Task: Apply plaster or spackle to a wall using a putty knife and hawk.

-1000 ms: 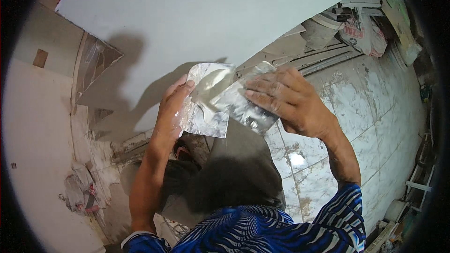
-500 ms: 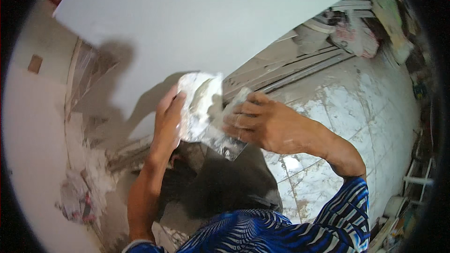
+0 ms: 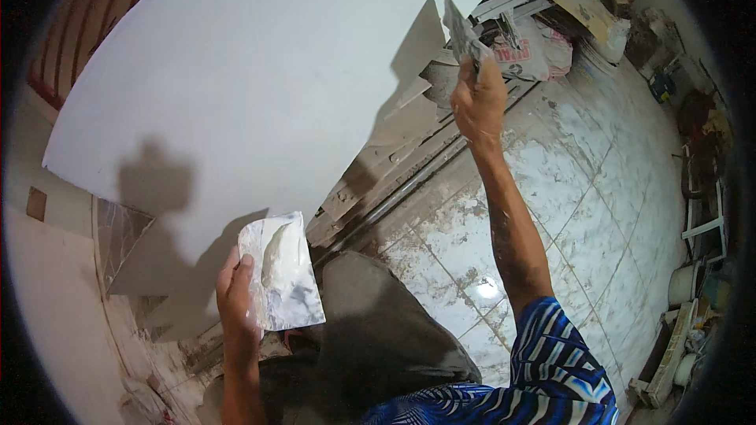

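My left hand [image 3: 236,291] is closed on the left edge of a flat, roughly rectangular plate [image 3: 295,308], held low at the left of centre. A mound of white putty [image 3: 287,256] is smeared over the plate. My right arm is stretched forward, and my right hand [image 3: 480,102] grips a putty knife [image 3: 465,30], its thin blade pointing up and away. The blade is close to the right edge of a large white panel [image 3: 252,55]; whether it touches the surface I cannot tell. A sharp shadow of the knife falls on the panel.
Long strips and a metal bar [image 3: 409,185] lie along the panel's right side. A printed sack [image 3: 543,51] and stacked scrap sit at the far right. White-smeared floor tiles [image 3: 583,181] spread to my right, with clutter [image 3: 669,346] along the right wall.
My right hand has swung the putty knife away from the plate, forward and up to the panel's right edge. My left hand and the plate have moved lower and leftward in view.
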`<act>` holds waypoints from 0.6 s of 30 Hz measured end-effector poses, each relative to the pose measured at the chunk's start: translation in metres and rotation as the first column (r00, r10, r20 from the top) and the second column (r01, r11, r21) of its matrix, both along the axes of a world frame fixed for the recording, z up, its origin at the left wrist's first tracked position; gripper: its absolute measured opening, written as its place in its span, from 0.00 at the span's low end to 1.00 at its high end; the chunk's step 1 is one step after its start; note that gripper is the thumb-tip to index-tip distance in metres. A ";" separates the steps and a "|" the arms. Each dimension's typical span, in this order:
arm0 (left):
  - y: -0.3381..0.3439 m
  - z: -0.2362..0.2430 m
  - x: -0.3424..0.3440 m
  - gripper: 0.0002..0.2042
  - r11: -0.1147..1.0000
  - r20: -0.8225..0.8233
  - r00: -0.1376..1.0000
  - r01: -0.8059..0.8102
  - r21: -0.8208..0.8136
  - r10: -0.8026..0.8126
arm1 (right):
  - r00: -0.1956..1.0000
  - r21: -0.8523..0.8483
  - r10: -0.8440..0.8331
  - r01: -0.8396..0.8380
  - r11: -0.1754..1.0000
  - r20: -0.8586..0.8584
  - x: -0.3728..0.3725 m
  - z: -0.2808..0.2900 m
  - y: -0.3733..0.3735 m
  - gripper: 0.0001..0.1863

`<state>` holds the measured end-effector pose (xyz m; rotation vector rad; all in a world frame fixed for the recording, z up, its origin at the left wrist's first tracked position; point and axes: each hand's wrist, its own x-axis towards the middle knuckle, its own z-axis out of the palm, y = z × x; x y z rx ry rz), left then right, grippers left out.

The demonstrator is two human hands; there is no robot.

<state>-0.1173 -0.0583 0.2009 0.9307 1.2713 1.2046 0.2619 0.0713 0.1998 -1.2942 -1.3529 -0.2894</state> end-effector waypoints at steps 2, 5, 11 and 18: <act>-0.002 0.005 0.000 0.24 0.999 -0.029 1.000 0.007 -0.040 -0.008 | 0.999 0.049 -0.021 0.019 0.999 0.050 -0.001 -0.002 0.012 0.28; 0.001 -0.002 -0.009 0.24 0.997 -0.062 0.998 0.026 -0.066 -0.030 | 0.988 0.118 -0.086 0.070 0.990 0.132 -0.010 -0.001 0.022 0.33; -0.002 -0.040 -0.046 0.25 0.973 -0.502 0.862 0.170 0.156 -0.070 | 0.949 0.238 -0.184 0.123 0.963 0.255 -0.042 -0.002 0.032 0.34; 0.001 -0.008 -0.014 0.23 0.996 -0.017 0.997 0.079 -0.038 -0.080 | 0.880 0.131 -0.001 -0.069 0.989 0.474 -0.070 -0.057 0.007 0.34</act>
